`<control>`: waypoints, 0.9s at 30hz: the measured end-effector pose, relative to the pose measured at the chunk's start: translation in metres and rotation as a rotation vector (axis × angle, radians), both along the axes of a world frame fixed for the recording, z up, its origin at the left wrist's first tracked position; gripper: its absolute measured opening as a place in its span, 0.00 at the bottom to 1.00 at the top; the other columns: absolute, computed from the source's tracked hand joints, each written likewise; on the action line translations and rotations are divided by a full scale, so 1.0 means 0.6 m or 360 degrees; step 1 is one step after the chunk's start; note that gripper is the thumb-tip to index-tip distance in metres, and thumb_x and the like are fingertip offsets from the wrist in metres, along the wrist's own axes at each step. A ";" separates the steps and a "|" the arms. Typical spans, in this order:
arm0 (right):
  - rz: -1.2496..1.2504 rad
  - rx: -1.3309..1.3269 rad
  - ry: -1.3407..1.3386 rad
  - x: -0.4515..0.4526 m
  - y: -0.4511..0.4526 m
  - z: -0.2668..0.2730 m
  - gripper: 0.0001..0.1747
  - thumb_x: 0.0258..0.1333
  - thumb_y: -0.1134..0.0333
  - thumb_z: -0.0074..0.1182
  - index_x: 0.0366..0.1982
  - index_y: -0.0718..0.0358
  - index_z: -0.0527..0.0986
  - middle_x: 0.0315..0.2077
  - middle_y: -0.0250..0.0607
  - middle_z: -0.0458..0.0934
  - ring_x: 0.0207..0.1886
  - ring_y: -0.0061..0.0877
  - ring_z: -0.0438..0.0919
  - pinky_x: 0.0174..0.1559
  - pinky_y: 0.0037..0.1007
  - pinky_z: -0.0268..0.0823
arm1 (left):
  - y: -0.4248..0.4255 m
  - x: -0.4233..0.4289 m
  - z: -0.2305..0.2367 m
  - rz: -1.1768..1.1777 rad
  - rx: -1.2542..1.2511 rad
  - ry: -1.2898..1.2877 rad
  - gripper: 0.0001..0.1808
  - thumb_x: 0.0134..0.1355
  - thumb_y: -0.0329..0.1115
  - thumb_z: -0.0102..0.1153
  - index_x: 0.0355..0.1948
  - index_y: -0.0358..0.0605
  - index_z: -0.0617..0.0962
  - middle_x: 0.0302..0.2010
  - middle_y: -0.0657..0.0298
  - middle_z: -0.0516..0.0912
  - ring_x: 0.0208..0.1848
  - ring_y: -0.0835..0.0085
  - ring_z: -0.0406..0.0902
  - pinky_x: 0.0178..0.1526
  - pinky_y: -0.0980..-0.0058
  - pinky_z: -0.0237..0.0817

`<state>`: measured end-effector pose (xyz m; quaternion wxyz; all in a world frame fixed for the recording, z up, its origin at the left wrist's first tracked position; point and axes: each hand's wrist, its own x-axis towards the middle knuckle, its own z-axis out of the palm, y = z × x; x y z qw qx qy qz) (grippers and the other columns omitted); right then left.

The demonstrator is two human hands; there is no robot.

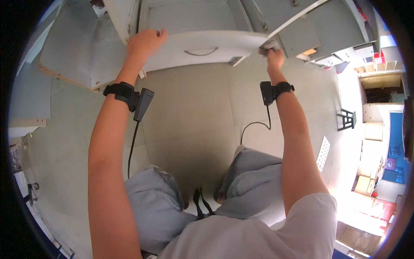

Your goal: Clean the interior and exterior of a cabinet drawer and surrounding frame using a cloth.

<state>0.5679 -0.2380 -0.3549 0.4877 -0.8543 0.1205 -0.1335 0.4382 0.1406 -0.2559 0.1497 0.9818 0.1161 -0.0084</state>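
In front of me a white drawer [181, 42] stands pulled out, its curved metal handle [201, 51] on the front panel. My left hand [145, 43] is curled over the top left corner of that panel, fingertips hidden behind it. At the panel's right end, my right hand [276, 58] grips a bunched grey cloth [269, 47]. The cloth is close to the corner where the drawer meets a thin white panel edge [296, 18]; whether it touches is not plain. Each wrist wears a black strap with a cabled device.
A grey cabinet board [84, 48] with a chipped edge stands at the left. Grey cabinet panels [326, 29] extend at the upper right. A small black stool [346, 119] and a white dotted sheet [322, 153] are on the right. Tiled floor [190, 103] lies below the drawer.
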 end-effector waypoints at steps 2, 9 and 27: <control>-0.0189 -0.0061 -0.0200 -0.005 0.009 0.076 0.16 0.40 0.69 0.49 0.36 0.67 0.70 0.31 0.45 0.74 0.35 0.32 0.74 0.38 0.30 0.64 | -0.002 -0.003 -0.003 0.0011 0.0006 -0.0103 0.29 0.56 0.54 0.31 0.27 0.42 0.78 0.27 0.51 0.78 0.33 0.53 0.74 0.36 0.63 0.64; 0.0004 -0.0540 -0.0987 -0.069 0.081 0.113 0.22 0.43 0.67 0.46 0.44 0.64 0.64 0.37 0.49 0.63 0.40 0.40 0.67 0.41 0.34 0.62 | -0.005 0.003 -0.010 0.0003 -0.0023 -0.0146 0.28 0.57 0.53 0.29 0.27 0.43 0.77 0.27 0.53 0.78 0.31 0.54 0.74 0.34 0.61 0.64; 0.0568 -0.1929 -0.0823 -0.141 0.275 0.142 0.12 0.39 0.68 0.50 0.31 0.64 0.70 0.31 0.44 0.68 0.31 0.32 0.73 0.29 0.30 0.68 | 0.000 -0.004 -0.006 0.0028 0.0041 -0.0160 0.28 0.57 0.50 0.27 0.28 0.41 0.77 0.31 0.55 0.78 0.35 0.56 0.74 0.39 0.63 0.63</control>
